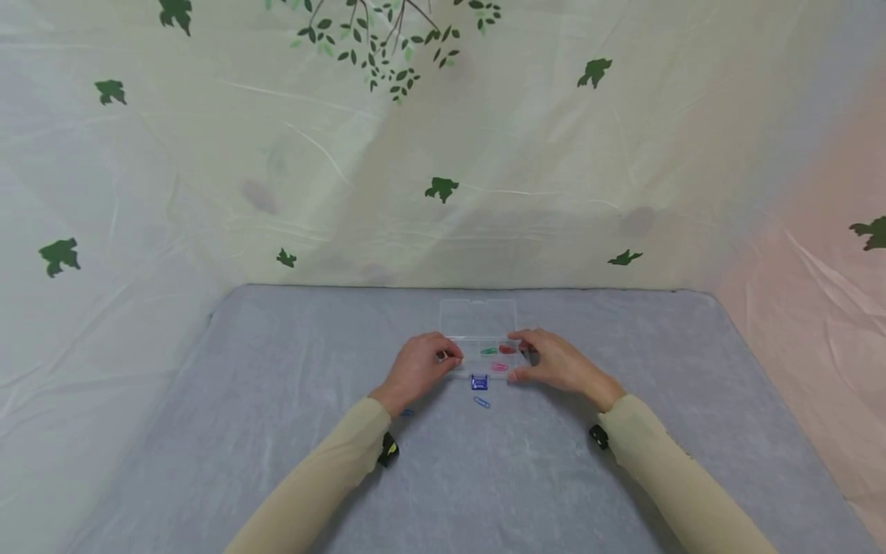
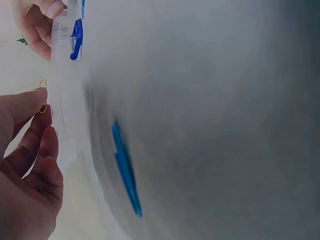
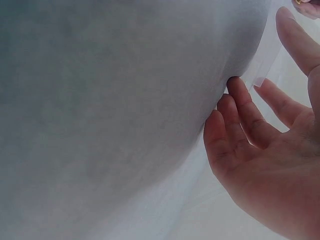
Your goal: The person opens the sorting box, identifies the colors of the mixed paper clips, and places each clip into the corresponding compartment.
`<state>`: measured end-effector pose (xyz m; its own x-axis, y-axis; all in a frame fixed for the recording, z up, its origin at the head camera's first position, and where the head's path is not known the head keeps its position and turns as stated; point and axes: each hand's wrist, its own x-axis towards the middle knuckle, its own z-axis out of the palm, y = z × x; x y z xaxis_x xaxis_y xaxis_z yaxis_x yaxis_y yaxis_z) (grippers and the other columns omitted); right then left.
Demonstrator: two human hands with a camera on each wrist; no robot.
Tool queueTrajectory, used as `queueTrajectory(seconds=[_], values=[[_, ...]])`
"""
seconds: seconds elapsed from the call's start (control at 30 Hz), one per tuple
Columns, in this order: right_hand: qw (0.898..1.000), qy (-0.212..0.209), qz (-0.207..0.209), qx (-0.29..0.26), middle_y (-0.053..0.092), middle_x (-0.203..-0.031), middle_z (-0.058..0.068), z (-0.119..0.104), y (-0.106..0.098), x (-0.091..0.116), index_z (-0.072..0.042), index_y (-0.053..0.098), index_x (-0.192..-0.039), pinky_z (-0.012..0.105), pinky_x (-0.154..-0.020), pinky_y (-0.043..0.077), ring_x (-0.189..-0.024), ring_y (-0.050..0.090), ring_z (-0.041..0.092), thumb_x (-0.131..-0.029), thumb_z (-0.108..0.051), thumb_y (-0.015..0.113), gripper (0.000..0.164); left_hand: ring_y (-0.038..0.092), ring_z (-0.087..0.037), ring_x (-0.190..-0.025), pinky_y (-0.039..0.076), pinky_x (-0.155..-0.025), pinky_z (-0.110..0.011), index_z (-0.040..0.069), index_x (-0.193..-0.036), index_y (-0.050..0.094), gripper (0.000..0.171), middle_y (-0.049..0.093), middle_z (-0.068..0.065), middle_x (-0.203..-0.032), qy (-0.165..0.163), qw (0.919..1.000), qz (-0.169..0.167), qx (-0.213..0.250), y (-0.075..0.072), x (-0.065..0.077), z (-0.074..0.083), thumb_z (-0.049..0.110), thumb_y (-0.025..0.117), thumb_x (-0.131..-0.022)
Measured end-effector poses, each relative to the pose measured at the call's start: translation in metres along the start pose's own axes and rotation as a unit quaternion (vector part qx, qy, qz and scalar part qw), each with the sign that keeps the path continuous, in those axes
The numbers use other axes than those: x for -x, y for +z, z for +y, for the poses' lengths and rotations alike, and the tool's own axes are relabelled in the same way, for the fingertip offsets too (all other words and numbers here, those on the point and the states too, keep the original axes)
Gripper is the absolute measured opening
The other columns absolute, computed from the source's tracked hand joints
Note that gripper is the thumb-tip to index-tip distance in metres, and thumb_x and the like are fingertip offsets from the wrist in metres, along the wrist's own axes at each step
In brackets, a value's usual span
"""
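Note:
A clear plastic box [image 1: 477, 358] lies on the cloth with its lid [image 1: 477, 317] tipped back and a blue latch [image 1: 479, 382] in front. Inside are a green paper clip [image 1: 488, 351], a red clip [image 1: 507, 349] and a pink clip [image 1: 500, 367]. Over the box's left part, my left hand [image 1: 418, 362] pinches a yellow paper clip [image 2: 43, 95] between thumb and forefinger. My right hand [image 1: 557, 362] holds the box's right end, thumb at the front edge and forefinger at the back; the other fingers [image 3: 217, 137] rest on the cloth.
A blue paper clip [image 1: 481, 402] lies just in front of the box. Another blue clip [image 1: 408, 412] is near my left wrist. Grey cloth [image 1: 477, 485] covers the table, and a pale curtain [image 1: 526, 238] with leaf prints hangs behind it.

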<state>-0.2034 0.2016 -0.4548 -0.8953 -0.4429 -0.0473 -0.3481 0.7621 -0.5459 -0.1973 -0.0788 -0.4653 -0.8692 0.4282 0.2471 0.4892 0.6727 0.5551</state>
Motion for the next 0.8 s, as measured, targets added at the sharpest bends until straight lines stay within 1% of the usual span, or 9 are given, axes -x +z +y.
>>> queueTrajectory(seconds=[0.23,0.4,0.5,0.7,0.8], values=[[1.000,-0.006,0.001,0.004,0.062,-0.134,0.019,-0.001,0.000,0.000,-0.001,0.054,-0.147,0.056,-0.106,0.046,-0.122,0.059,0.034,-0.087,-0.040,0.085,0.077,0.067,-0.017,-0.092,0.056,-0.082,-0.035,0.013,-0.100,0.082,0.007,0.074,0.000,-0.098,0.005,0.9996,-0.005,-0.028,0.002,-0.002,0.000,0.013,0.078,-0.094],[1.000,-0.005,0.001,0.004,0.063,-0.134,0.018,-0.001,0.000,0.000,-0.002,0.054,-0.147,0.056,-0.105,0.046,-0.121,0.059,0.034,-0.087,-0.040,0.085,0.077,0.067,-0.017,-0.092,0.056,-0.081,-0.035,0.013,-0.102,0.082,0.009,0.074,0.000,-0.098,0.002,0.9995,-0.007,-0.031,0.001,-0.002,0.000,0.015,0.078,-0.094],[1.000,-0.003,0.001,0.004,0.062,-0.134,0.019,-0.001,0.001,0.000,-0.002,0.054,-0.147,0.056,-0.106,0.046,-0.123,0.058,0.035,-0.087,-0.040,0.085,0.078,0.068,-0.018,-0.096,0.056,-0.086,-0.037,0.013,-0.106,0.082,0.013,0.074,-0.001,-0.102,-0.002,0.9998,-0.007,-0.019,-0.002,0.001,0.000,0.017,0.077,-0.096],[1.000,-0.002,0.003,0.009,0.062,-0.134,0.019,-0.002,0.001,0.001,-0.002,0.054,-0.147,0.056,-0.106,0.046,-0.121,0.059,0.034,-0.087,-0.039,0.085,0.077,0.067,-0.022,-0.109,0.053,-0.099,-0.045,0.010,-0.127,0.073,0.030,0.074,-0.003,-0.111,-0.012,0.9989,0.000,0.044,-0.015,0.015,0.000,0.020,0.073,-0.099],[1.000,-0.003,0.005,0.010,0.062,-0.133,0.019,-0.001,0.001,0.002,-0.001,0.054,-0.147,0.056,-0.105,0.047,-0.120,0.059,0.033,-0.087,-0.039,0.085,0.077,0.065,-0.024,-0.116,0.050,-0.105,-0.047,0.010,-0.134,0.069,0.037,0.073,-0.004,-0.115,-0.008,0.9980,0.000,0.063,-0.022,0.021,0.000,0.023,0.073,-0.099]])
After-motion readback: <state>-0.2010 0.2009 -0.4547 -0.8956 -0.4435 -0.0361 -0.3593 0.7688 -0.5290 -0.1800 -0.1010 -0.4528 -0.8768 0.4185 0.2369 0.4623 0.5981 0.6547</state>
